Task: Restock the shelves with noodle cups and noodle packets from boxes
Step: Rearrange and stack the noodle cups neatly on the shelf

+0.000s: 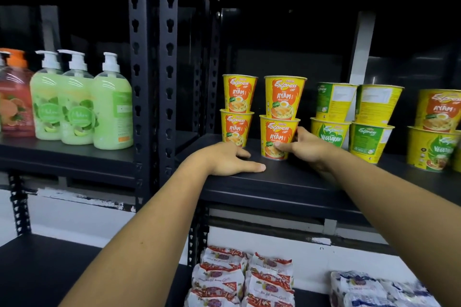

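Note:
Yellow-and-orange Ayam noodle cups stand in two stacks of two on the black shelf [287, 182]. My right hand [305, 146] grips the lower cup [275, 136] of the right stack, thumb in front and fingers round its right side. A second Ayam cup [284, 97] sits on top of it. The left stack [238, 112] stands a little further back. My left hand [230, 159] rests flat on the shelf in front of the left stack, fingers straight, holding nothing.
Green-and-yellow Vegetarian cups [354, 117] are stacked to the right, with more cups [436, 129] at the far right. Soap pump bottles [82, 109] fill the left shelf beyond the black uprights [152, 70]. Noodle packets [239, 279] and blue-white packets [366, 291] lie on the shelf below.

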A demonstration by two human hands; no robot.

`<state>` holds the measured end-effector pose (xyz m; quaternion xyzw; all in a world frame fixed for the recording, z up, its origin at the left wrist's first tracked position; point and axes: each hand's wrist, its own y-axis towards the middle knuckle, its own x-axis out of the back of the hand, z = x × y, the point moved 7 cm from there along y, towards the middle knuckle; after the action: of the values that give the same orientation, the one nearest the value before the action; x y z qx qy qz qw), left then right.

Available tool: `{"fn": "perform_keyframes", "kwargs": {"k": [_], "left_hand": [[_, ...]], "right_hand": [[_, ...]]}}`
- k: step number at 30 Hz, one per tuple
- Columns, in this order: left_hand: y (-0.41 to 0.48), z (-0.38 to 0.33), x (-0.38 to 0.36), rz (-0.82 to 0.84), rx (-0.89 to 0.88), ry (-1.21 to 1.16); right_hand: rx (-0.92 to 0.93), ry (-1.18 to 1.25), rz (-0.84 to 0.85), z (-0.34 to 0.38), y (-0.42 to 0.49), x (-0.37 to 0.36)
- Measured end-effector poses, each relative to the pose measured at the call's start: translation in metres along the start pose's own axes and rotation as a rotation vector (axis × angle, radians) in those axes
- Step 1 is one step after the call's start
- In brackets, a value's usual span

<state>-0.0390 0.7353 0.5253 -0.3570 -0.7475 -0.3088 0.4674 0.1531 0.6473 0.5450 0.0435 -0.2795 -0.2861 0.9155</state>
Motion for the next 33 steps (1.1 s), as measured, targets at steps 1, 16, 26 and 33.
{"fn": "perform_keyframes", "kwargs": {"k": [1, 16, 26, 33], "left_hand": [[0.001, 0.001, 0.000, -0.007, -0.001, -0.001], [0.000, 0.000, 0.002, -0.038, -0.008, 0.019], [-0.001, -0.002, 0.001, -0.025, -0.005, 0.041], [-0.002, -0.004, 0.001, -0.017, -0.008, 0.043]], "right_hand": [[-0.009, -0.010, -0.001, 0.001, 0.006, -0.001], [0.025, -0.125, -0.106, -0.011, 0.035, -0.009], [0.060, -0.297, -0.124, -0.006, 0.036, -0.008], [0.066, -0.377, -0.139, -0.002, 0.033, -0.010]]}}
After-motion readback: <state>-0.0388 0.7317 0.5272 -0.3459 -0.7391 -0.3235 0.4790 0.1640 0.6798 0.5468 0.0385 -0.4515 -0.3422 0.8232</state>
